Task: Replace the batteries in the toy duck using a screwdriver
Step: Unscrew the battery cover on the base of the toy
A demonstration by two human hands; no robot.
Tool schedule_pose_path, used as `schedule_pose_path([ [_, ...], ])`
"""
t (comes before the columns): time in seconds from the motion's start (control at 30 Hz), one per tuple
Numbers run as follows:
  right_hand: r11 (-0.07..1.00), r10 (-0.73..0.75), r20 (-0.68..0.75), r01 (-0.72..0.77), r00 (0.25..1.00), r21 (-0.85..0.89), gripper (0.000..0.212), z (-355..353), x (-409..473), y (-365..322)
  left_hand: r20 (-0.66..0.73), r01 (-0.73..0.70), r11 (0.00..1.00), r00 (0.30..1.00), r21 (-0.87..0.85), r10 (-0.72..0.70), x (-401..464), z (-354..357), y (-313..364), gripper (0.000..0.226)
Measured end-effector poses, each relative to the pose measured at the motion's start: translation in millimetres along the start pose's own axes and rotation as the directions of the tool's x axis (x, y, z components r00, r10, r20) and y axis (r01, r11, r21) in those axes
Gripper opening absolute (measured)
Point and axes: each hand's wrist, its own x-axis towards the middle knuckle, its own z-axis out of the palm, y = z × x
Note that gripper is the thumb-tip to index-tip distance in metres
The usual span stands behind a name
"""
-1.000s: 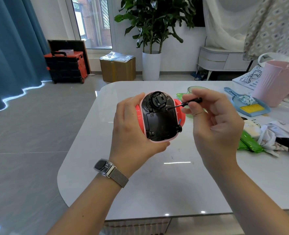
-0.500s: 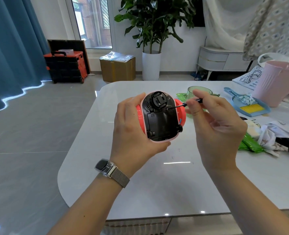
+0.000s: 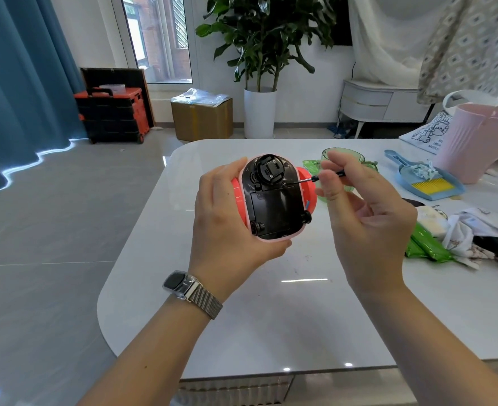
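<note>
I see the white table (image 3: 271,317), and the duck (image 3: 274,200) is held up above it, bottom side facing me. I think the job is just at the start: the black battery lid looks still on, so the screw must come out, then old batteries out, new ones in, lid back. My left hand (image 3: 230,227) wraps its fingers around the duck. The duck is red on the sides, black underneath, with small wheels. My right hand (image 3: 365,218) pinches the thin screwdriver (image 3: 315,179), whose tip sits on the screw.
</note>
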Motion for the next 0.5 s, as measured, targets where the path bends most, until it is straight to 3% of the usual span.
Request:
schedule_pose_path([
  [0.5, 0.981, -0.042, 0.037, 0.048, 0.998, -0.189, 0.028, -9, 1, 15, 0.037, -0.044, 0.998, 0.998, 0.037, 0.043, 6, 9, -19, 0.105],
])
